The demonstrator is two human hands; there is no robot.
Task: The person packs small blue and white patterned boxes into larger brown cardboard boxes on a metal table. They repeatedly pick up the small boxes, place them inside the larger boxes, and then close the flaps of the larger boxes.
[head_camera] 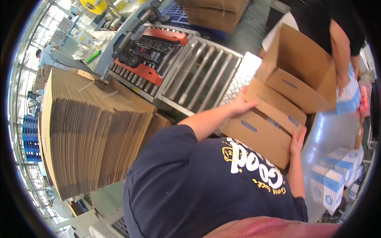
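A brown cardboard box (259, 131) with dark oblong hand slots is in front of my torso, its top flaps folded inward with a narrow gap between them. My left hand (241, 104) holds its upper left side, fingers over the edge. At the right end, my right hand (297, 142) presses on the box's side, thumb and fingers pointing up. Just beyond, touching or nearly touching it, an open cardboard box (300, 83) stands with its inside showing.
A roller conveyor (202, 74) with an orange-sided box-sealing machine (143, 56) lies ahead left. A tall stack of flattened cartons (89, 142) is at left. A co-worker's arm (342, 56) reaches down beside the open box. Blue-and-white packages (330, 184) rest on a metal surface at right.
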